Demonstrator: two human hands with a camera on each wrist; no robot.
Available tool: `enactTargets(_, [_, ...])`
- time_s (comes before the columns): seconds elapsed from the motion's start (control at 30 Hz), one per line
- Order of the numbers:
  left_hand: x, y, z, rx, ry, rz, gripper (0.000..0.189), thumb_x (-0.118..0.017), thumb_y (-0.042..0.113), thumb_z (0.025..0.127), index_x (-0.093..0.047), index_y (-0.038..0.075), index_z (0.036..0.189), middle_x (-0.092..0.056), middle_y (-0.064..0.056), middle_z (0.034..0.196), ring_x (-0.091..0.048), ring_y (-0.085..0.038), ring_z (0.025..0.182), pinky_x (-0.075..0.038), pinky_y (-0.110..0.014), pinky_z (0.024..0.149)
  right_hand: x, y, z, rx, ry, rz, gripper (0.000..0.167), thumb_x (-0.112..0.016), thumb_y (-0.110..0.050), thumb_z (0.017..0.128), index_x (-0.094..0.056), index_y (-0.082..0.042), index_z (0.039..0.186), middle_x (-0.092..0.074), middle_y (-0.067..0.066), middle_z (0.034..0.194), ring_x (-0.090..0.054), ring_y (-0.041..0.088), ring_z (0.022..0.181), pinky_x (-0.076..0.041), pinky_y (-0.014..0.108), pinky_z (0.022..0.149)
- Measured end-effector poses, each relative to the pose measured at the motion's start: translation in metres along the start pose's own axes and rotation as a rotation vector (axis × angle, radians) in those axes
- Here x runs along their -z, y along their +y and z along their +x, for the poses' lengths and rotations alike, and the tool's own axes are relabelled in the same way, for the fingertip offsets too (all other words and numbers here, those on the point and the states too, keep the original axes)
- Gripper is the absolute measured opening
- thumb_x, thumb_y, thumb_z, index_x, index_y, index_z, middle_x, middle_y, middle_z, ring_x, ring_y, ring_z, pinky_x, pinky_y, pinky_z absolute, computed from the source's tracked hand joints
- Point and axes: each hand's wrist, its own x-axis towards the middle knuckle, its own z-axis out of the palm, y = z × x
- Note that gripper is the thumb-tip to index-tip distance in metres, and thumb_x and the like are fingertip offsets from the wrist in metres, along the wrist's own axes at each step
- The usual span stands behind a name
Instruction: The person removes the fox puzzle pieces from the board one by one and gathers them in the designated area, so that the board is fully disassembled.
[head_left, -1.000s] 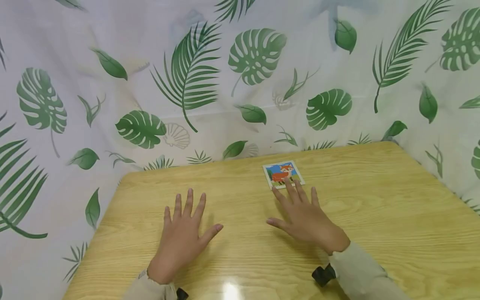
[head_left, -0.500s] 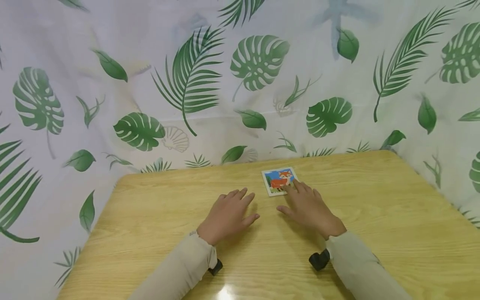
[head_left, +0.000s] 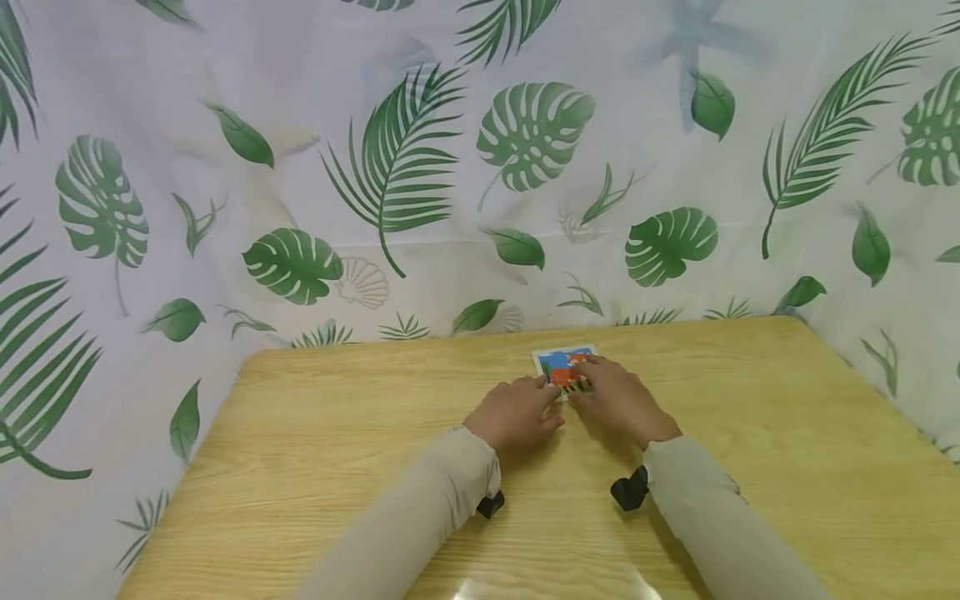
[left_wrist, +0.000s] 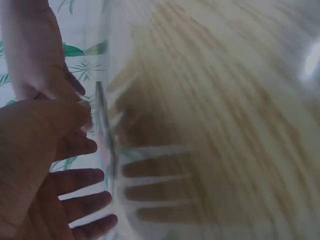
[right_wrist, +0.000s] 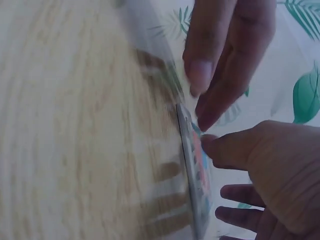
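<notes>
A small square picture board (head_left: 553, 364) of a fox on a blue and green ground, with a white border, lies near the table's far edge. My left hand (head_left: 517, 414) reaches in from the left, its fingertips right at the board's near-left corner. Over the right part of the picture lies my right hand (head_left: 618, 400), hiding some of the fox. In the left wrist view the board's thin edge (left_wrist: 105, 132) stands beside loosely spread fingers (left_wrist: 82, 204). The right wrist view has the thumb (right_wrist: 232, 149) close over the picture, with the other hand's fingers (right_wrist: 200, 75) above.
The wood-grain table (head_left: 330, 467) reaches back to a white curtain (head_left: 435, 292) printed with green leaves. Small black wrist cameras (head_left: 630, 489) sit at both cuffs, under beige sleeves (head_left: 420, 517).
My left hand has swung right and forward from the table's left side to the board. The right hand has shifted a little and its spread fingers have drawn together over the picture.
</notes>
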Motion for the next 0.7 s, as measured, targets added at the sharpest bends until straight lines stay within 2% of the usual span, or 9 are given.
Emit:
enactTargets(0.1, [-0.006,0.007,0.011,-0.037,0.09,0.008,0.025,-0.057,0.03,0.107,-0.074,0.017,0.119,-0.073,0.001,0.119,-0.069,-0.018,0.108,-0.056,-0.036,0.088,-0.001,0.005,0.001,0.009,0.015,0.027,0.039,-0.069,-0.017,0.101,-0.066,-0.002,0.137,-0.057,0.023,0.145,-0.053,0.046,0.132,-0.044,0.063,0.104])
enactTargets(0.17, [-0.008,0.011,0.017,-0.045,0.146,0.028,0.02,-0.058,0.023,0.106,-0.076,0.016,0.105,-0.074,0.002,0.102,-0.071,-0.018,0.093,-0.058,-0.033,0.078,-0.002,0.008,0.001,0.015,0.02,0.034,0.037,-0.069,-0.015,0.1,-0.068,-0.004,0.135,-0.059,0.022,0.142,-0.056,0.046,0.129,-0.046,0.061,0.102])
enactTargets(0.2, [-0.009,0.013,0.018,-0.038,0.16,0.035,0.021,-0.058,0.022,0.106,-0.077,0.016,0.102,-0.074,0.002,0.099,-0.071,-0.018,0.09,-0.058,-0.033,0.076,-0.002,0.01,0.001,0.019,0.022,0.03,0.037,-0.071,-0.014,0.099,-0.069,-0.004,0.134,-0.06,0.022,0.142,-0.056,0.046,0.129,-0.046,0.061,0.102])
enactTargets(0.27, [-0.01,0.015,0.019,-0.017,0.153,0.052,0.022,-0.057,0.021,0.107,-0.078,0.016,0.102,-0.075,0.001,0.098,-0.071,-0.019,0.089,-0.058,-0.033,0.075,-0.004,0.012,0.001,0.03,0.027,0.011,0.036,-0.073,-0.013,0.097,-0.071,-0.006,0.132,-0.062,0.021,0.139,-0.056,0.046,0.129,-0.047,0.061,0.101])
enactTargets(0.43, [-0.004,0.018,0.014,0.028,0.062,0.042,0.027,-0.055,0.023,0.109,-0.08,0.018,0.108,-0.076,0.002,0.101,-0.071,-0.016,0.091,-0.058,-0.032,0.077,-0.006,0.012,0.002,0.05,0.033,-0.048,0.031,-0.077,-0.015,0.095,-0.077,-0.011,0.125,-0.067,0.02,0.132,-0.06,0.046,0.121,-0.05,0.062,0.094])
enactTargets(0.53, [-0.002,0.016,0.009,0.02,0.039,0.041,0.028,-0.053,0.024,0.11,-0.08,0.018,0.109,-0.076,0.001,0.099,-0.071,-0.015,0.089,-0.058,-0.032,0.076,-0.006,0.009,0.0,0.058,0.024,-0.089,0.026,-0.076,-0.017,0.095,-0.08,-0.016,0.12,-0.071,0.016,0.127,-0.066,0.043,0.112,-0.054,0.058,0.084])
enactTargets(0.7, [-0.001,0.016,-0.002,0.003,0.026,0.058,0.028,-0.052,0.024,0.11,-0.079,0.017,0.106,-0.074,-0.001,0.091,-0.067,-0.013,0.076,-0.056,-0.032,0.065,-0.007,0.002,-0.008,0.086,0.038,-0.162,0.019,-0.076,-0.018,0.095,-0.083,-0.022,0.113,-0.075,0.009,0.112,-0.07,0.036,0.097,-0.056,0.052,0.072])
